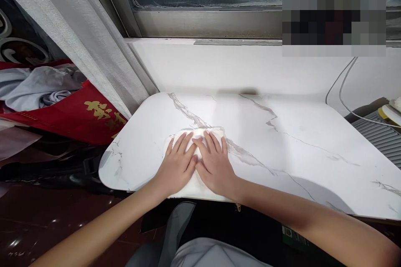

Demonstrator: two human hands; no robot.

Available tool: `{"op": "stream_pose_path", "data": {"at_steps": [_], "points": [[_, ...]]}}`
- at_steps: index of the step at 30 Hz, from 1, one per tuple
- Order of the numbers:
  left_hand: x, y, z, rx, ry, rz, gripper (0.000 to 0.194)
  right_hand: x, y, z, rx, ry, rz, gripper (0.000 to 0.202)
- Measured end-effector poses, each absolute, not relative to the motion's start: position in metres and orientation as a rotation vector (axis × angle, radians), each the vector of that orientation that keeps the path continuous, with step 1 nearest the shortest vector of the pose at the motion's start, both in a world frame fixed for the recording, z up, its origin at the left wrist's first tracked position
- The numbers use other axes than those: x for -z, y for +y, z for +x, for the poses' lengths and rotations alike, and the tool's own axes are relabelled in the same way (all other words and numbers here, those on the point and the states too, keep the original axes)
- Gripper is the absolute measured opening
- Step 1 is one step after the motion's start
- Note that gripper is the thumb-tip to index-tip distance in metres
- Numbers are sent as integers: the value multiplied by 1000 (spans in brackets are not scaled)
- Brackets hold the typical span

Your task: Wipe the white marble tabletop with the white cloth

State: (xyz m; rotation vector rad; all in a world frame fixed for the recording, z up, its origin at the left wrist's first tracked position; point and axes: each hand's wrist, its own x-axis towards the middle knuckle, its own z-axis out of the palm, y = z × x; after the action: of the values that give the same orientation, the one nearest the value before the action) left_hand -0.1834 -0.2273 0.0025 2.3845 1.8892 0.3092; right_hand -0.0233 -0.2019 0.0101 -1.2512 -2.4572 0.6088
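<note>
A white cloth [196,185] lies spread out at the front edge of the white marbled tabletop [269,133]. My left hand [177,162] rests flat on the left part of the cloth, its fingers spread and pointing away from me. Beside it my right hand [216,164] also lies flat on the cloth, fingers apart. The two hands touch or nearly touch at the thumbs and index fingers. Both hands cover much of the cloth, whose far edge shows just beyond the fingertips.
A red bag [69,117] with gold characters holds pale clothes at the left, near a grey curtain [78,29]. Behind the table are a white wall and a window frame [213,24]. A white cable [343,87] and a ribbed grey surface [376,133] are at the right.
</note>
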Motion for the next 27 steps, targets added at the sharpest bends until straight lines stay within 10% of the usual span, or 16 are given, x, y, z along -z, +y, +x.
{"op": "stream_pose_path", "data": {"at_steps": [27], "points": [[-2,17,-241,-391,2014,2223,52,8,29,-112,-226,-2279,-1402,52]]}}
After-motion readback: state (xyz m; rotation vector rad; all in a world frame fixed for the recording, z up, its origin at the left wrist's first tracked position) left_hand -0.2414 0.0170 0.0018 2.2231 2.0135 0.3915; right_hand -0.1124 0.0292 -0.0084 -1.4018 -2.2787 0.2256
